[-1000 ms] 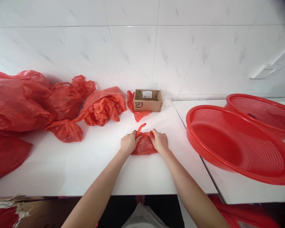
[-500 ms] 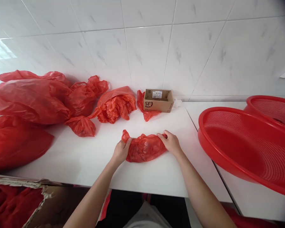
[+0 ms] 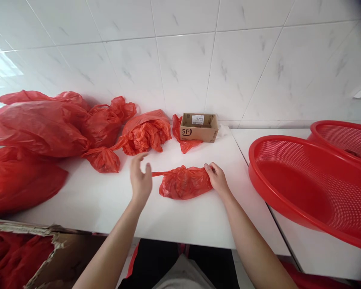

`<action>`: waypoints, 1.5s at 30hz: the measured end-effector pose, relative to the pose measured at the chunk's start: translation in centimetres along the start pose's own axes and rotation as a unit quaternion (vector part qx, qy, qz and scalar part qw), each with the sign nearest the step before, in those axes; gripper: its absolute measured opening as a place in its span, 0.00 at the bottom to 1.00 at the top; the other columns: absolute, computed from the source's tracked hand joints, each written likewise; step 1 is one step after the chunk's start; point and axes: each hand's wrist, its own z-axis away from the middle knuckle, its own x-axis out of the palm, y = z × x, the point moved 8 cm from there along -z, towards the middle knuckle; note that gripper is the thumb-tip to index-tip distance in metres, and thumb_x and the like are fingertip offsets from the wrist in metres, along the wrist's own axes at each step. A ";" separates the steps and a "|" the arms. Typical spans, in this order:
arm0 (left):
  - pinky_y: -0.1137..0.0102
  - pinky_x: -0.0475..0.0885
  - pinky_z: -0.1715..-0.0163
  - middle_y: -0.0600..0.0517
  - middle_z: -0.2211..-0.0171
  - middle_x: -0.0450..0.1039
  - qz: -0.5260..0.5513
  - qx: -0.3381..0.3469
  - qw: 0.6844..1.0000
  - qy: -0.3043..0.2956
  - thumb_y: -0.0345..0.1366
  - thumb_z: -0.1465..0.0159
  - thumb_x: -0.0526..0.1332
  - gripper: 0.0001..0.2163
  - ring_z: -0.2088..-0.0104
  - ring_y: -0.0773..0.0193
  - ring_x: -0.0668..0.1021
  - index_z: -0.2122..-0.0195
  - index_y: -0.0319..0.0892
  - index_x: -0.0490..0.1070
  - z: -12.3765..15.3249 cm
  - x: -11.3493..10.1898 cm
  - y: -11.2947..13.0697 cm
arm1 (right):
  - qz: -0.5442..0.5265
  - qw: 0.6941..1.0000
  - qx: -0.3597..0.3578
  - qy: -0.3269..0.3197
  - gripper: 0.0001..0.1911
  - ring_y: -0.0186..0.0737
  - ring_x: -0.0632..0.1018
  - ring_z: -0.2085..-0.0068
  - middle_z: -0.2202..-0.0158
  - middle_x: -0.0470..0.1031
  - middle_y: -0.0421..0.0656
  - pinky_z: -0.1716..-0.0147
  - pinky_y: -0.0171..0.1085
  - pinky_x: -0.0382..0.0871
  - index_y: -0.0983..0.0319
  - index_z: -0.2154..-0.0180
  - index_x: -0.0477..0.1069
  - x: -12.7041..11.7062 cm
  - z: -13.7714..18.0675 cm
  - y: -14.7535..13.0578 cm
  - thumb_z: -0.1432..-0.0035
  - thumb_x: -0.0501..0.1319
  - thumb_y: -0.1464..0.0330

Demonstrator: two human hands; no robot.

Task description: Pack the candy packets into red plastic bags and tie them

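A small cardboard box (image 3: 198, 134) printed "SF" stands open-topped on the white table (image 3: 102, 206), near the marbled tile wall (image 3: 186, 60). A white label (image 3: 197, 119) shows on its inner back side.

On the wearer's side of the box, well apart from it, a filled red plastic bag (image 3: 185, 185) lies on the table, gathered along its top, with a thin twisted end drawn out to the left. What it contains cannot be made out through the film. The right hand (image 3: 219, 179), nearer than the box and a little to its right, pinches the bag's right end between thumb and fingers. The left hand (image 3: 140, 182), nearer than the box and to its left, stands wide, thumb spread from the fingers, at the tip of the twisted end; whether it touches that tip cannot be told.

Under the box lies a flattened red bag (image 3: 189, 147). Left of the box come a crumpled red bag (image 3: 146, 134), a small tied red bag (image 3: 106, 161) and, farther left, a bulky red bag (image 3: 45, 126). Right of the box, well apart, sits a red perforated plastic basket (image 3: 291, 186), with a second red basket (image 3: 345, 138) behind it.
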 end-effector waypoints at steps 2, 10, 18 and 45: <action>0.61 0.59 0.41 0.49 0.42 0.65 -0.098 0.119 0.982 -0.112 0.37 0.35 0.52 0.14 0.41 0.56 0.66 0.50 0.48 0.68 1.1 3.7 3.3 | -0.025 1.000 -0.004 -0.002 0.23 0.32 0.59 0.77 0.80 0.54 0.34 0.76 0.32 0.55 0.59 0.76 0.53 0.0 0.1 -0.3 0.40 0.54 0.50; 0.64 0.70 0.58 0.50 0.61 0.77 -0.173 0.117 0.898 -0.387 0.34 0.41 0.57 0.10 0.60 0.56 0.77 0.60 0.48 0.75 2.6 10.8 4.5 | -0.103 0.993 -0.024 0.058 0.17 0.33 0.70 0.73 0.73 0.71 0.38 0.68 0.34 0.66 0.58 0.67 0.59 -1.7 0.5 -1.3 0.40 0.55 0.51; 0.69 0.71 0.63 0.52 0.66 0.76 -0.144 -0.019 0.837 -0.527 0.42 0.47 0.63 0.09 0.63 0.57 0.77 0.65 0.48 0.76 -3.5 -0.8 4.3 | -0.107 0.989 0.047 0.094 0.21 0.32 0.69 0.77 0.74 0.71 0.37 0.74 0.33 0.63 0.59 0.60 0.64 -2.2 0.1 1.2 0.45 0.60 0.51; 0.66 0.68 0.53 0.50 0.59 0.76 -0.440 -0.003 0.854 -0.277 0.26 0.41 0.63 0.07 0.54 0.60 0.75 0.61 0.40 0.74 -16.8 -12.3 -12.1 | 0.048 0.992 0.084 0.083 0.19 0.37 0.71 0.74 0.75 0.71 0.37 0.70 0.37 0.65 0.56 0.57 0.64 -1.0 0.3 2.2 0.44 0.57 0.52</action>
